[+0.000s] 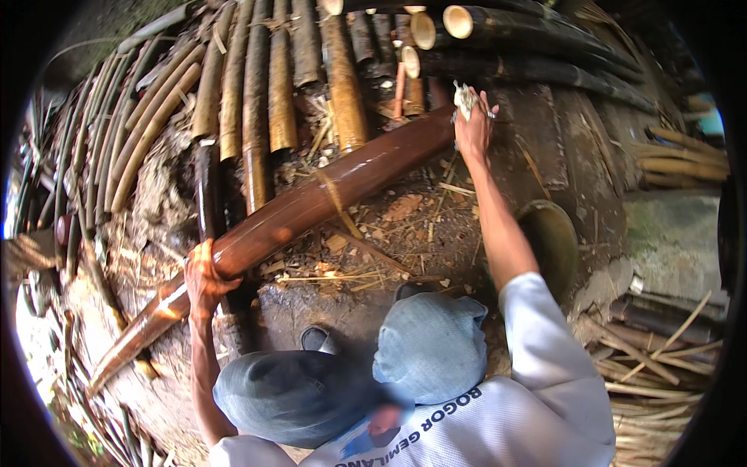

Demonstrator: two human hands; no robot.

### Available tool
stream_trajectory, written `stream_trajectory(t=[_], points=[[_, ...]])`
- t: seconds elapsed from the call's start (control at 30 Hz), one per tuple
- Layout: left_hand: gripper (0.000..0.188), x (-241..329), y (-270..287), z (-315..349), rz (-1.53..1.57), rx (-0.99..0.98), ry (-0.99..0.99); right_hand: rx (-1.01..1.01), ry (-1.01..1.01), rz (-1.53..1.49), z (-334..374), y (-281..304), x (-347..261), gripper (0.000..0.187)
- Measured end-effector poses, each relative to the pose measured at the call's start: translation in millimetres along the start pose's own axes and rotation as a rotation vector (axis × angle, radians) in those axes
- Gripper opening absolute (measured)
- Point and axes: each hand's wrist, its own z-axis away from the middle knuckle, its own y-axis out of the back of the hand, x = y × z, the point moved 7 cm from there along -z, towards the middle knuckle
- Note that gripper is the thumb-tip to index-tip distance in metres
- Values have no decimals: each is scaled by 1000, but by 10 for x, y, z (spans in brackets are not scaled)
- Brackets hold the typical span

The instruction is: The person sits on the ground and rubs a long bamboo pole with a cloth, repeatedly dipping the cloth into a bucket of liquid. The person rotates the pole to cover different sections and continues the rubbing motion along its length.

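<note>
A thick, glossy reddish-brown bamboo pole slants from the lower left up to the upper middle, with one pale ring around it near mid-length. My left hand is wrapped over its lower left part. At the pole's upper right end, my right hand is closed on a crumpled whitish rag. The rag sticks out above my fingers. Whether it touches the pole's end cannot be made out.
Several bamboo poles lie side by side beyond the brown one. Thick dark poles with pale cut ends are stacked at the far right. Wood chips litter the ground before my knees. A round basin-like thing sits beside my right forearm.
</note>
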Motion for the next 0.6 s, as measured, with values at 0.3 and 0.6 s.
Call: stream_trajectory(t=[0.3, 0.6], points=[[99, 233, 12, 454, -204, 169, 217, -559, 603, -468, 2012, 150, -2921, 69], [70, 600, -30, 568, -333, 453, 144, -369, 237, 310, -40, 34, -22, 42]])
